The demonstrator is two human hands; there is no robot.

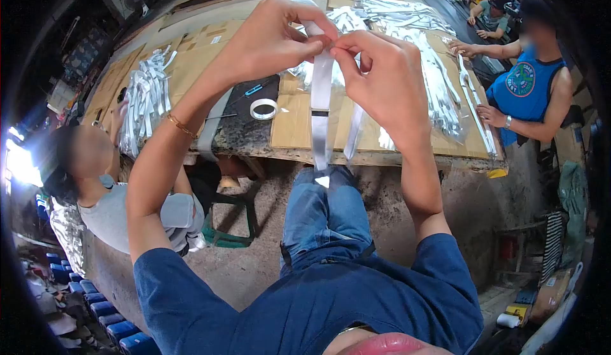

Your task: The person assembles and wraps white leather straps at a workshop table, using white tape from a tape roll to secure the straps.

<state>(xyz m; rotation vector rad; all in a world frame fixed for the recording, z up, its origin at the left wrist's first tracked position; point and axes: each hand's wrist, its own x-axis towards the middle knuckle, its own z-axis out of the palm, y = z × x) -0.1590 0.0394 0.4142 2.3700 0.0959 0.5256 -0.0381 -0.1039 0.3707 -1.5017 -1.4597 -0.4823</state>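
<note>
A long white strap (321,84) with a small dark slider (319,112) hangs down over the table's front edge toward my knees. My left hand (280,40) is raised over the table and closed, pinching the strap near its upper part. Close beside it, my right hand (385,78) is also closed, thumb and fingertips pressed together at the strap's edge. Whether its fingertips hold the strap itself or a thin clear film around it is too small to tell. The two sets of fingertips nearly touch.
Piles of white straps (433,81) lie on the cardboard-covered table (382,157), with another bundle (147,94) to the left. A tape roll (263,108) and a blue cutter (253,90) lie nearby. Co-workers sit at left and stand at right. A green stool (232,240) stands below.
</note>
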